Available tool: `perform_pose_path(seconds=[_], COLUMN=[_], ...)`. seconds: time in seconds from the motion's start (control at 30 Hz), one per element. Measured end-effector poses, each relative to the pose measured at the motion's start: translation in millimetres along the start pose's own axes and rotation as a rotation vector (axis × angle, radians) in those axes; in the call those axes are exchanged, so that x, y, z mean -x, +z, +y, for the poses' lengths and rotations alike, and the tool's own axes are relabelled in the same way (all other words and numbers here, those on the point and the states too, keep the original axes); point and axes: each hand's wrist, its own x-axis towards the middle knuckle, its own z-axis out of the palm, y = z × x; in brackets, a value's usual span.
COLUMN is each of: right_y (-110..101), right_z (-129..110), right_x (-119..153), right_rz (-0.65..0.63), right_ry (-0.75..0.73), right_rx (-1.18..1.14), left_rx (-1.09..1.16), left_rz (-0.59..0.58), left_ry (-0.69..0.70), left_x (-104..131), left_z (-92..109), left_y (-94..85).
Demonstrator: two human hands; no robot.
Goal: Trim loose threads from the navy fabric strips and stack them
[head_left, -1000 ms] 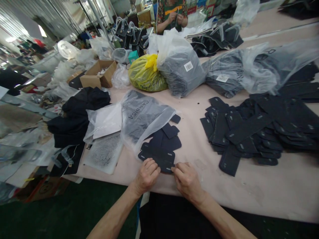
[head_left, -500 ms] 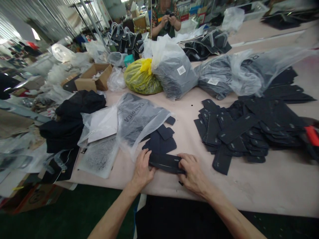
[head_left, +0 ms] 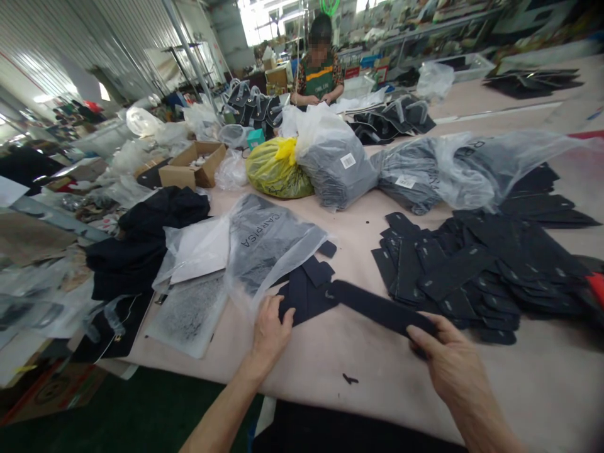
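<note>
My right hand (head_left: 446, 349) grips one end of a long black fabric strip (head_left: 372, 308) with a rounded far end, thumb on top. The strip is held slanting over the table, its free end pointing left. My left hand (head_left: 272, 330) rests at the edge of several dark flat pieces (head_left: 309, 296), its thumb apart from the fingers; it holds nothing that I can see. These pieces lie partly under a clear plastic bag (head_left: 268, 236) with printed letters. To the right spreads a heap of similar black strips (head_left: 453, 277), many with a small pale mark near one end.
A small black scrap (head_left: 350, 379) lies near the table's front edge. Behind stand a yellow bag (head_left: 278, 173), a filled clear bag (head_left: 335, 167) and an open carton (head_left: 193, 167). At left are a speckled sheet (head_left: 189, 318) and black cloth (head_left: 141, 236). A person (head_left: 321, 69) is across the table.
My left hand has let go of the strip. My right hand has carried it rightward, toward the heap, and the strip now slants. The view has tilted up somewhat.
</note>
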Motion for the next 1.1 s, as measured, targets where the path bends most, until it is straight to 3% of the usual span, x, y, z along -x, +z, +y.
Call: perform_pose_path(seconds=[0.07,0.13,0.27,0.33,0.47,0.63,0.7,0.8,0.97,1.1], right_y=[-14,-20,-9,0,10,-7,-15,-19,-18,-16], right_z=[-4,-2,15,21,16,-10,-19,-27,-31,-28], right_x=[-13,-18,-7,4,9,-23,-37,-50,-54,-51], right_rz=[0.213,0.288,0.198,0.161,0.176,0.469,0.506,0.483,0.452,0.444], right_ry=[0.05,0.103,0.278,0.294,0.065,-0.456,-0.472,-0.369,-0.258,-0.305], right_rx=[-0.253,-0.375,-0.322,-0.273,0.097,0.85,1.099,1.305,1.352,1.346], left_rx=[-0.088,-0.189,-0.317,-0.333,-0.32,-0.333,-0.374,-0.418,-0.409,-0.44], left_rz=[-0.008,-0.038,-0.114,-0.138,-0.17,-0.219,-0.223,-0.217,-0.241,-0.253], left_ry=[-0.042,-0.079,-0.13,-0.122,-0.123,-0.077,-0.062,-0.048,-0.047,-0.022], left_x=[-8,-14,-20,-21,-25,-31,-30,-28,-30,-30], left_z=[11,22,36,36,26,13,13,14,13,14], left_y=[4.4,10.1,17.2,16.2,11.8,18.4,21.1,22.9,22.7,22.1])
